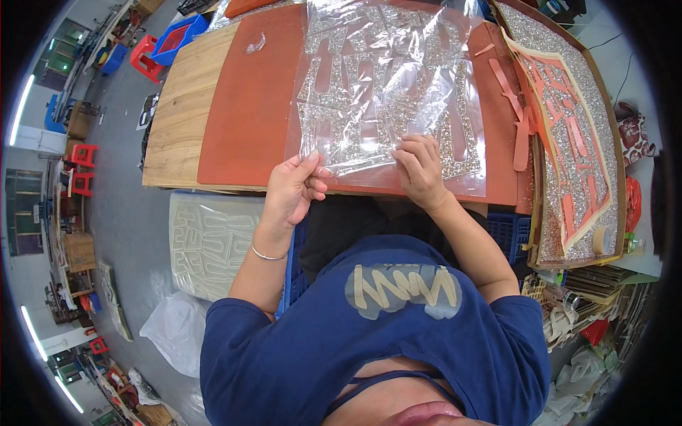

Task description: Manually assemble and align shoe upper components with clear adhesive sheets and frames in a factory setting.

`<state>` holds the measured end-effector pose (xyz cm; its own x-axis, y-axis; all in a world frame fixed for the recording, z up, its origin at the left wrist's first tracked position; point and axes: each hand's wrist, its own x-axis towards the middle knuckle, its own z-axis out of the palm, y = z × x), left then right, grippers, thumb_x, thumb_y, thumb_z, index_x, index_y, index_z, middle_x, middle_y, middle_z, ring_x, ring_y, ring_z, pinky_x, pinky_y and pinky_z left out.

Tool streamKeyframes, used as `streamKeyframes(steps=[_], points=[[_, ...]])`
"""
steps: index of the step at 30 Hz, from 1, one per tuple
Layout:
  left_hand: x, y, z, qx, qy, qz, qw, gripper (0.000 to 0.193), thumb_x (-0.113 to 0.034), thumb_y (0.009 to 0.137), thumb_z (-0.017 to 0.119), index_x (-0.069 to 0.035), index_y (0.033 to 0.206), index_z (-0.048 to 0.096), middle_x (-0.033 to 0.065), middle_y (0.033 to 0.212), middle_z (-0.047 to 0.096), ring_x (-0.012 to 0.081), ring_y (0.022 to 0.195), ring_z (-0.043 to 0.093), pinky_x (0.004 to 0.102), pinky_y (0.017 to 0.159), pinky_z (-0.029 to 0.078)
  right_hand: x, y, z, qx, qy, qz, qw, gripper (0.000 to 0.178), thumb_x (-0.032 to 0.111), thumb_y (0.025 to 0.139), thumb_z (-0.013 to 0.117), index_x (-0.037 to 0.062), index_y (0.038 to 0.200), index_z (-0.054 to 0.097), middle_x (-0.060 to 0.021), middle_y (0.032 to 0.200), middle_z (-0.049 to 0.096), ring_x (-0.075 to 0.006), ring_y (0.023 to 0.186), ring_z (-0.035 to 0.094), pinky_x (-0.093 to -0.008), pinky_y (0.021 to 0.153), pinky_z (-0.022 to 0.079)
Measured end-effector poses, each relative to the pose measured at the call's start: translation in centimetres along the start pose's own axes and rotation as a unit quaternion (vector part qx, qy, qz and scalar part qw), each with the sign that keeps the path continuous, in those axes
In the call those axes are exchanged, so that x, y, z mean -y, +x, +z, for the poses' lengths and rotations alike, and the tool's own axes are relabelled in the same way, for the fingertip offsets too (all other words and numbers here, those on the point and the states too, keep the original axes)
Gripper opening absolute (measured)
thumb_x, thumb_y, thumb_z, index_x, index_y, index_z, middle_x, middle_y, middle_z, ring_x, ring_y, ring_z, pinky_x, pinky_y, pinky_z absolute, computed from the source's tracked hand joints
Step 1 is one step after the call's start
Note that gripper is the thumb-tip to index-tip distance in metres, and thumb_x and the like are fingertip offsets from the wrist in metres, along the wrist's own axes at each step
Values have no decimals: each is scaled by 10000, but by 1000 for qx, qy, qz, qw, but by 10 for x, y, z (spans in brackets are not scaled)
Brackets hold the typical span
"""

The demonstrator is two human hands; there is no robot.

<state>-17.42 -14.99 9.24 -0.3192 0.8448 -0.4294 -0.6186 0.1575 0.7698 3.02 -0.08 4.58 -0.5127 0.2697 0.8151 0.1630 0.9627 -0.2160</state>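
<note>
A clear plastic film (pixel 387 64) lies curled over a sheet of silver glitter cut-out shapes (pixel 334 135) on an orange-red mat (pixel 249 106). My left hand (pixel 293 190) pinches the film's near left corner between thumb and fingers. My right hand (pixel 419 170) presses its fingertips on the near edge of the film and the glitter sheet. A thin bracelet is on my left wrist.
The mat lies on a wooden table (pixel 186 99). At the right, a board (pixel 568 142) holds glitter sheet leftovers and orange strips, with a tape roll (pixel 600 240) near it. A pale stack of cut sheets (pixel 209 245) sits below left. Blue and red crates (pixel 170 39) stand far left.
</note>
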Motion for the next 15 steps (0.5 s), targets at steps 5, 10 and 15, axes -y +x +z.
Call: streamKeyframes(steps=[5,10,15], points=[[12,2,-9,-62,111,19,992,241,-214,954,514,21,997,550,137,792,662,133,531,620,234,449,524,-4,-1,-20,48,75,-32,995,205,-22,662,607,23,861,581,-85,810,553,-243,800,574,-344,705,474],[35,10,-17,-96,199,24,975,285,-231,972,469,46,1017,526,163,803,657,158,530,614,257,453,525,-7,-21,-17,124,81,-27,989,187,-6,681,582,13,867,588,-84,799,556,-244,786,571,-335,694,473],[49,18,-27,-132,232,1,964,294,-243,952,514,49,969,540,139,773,649,146,516,598,250,444,514,-6,-42,-12,121,100,4,988,204,-9,686,578,11,888,601,-89,799,556,-247,778,568,-348,700,472]])
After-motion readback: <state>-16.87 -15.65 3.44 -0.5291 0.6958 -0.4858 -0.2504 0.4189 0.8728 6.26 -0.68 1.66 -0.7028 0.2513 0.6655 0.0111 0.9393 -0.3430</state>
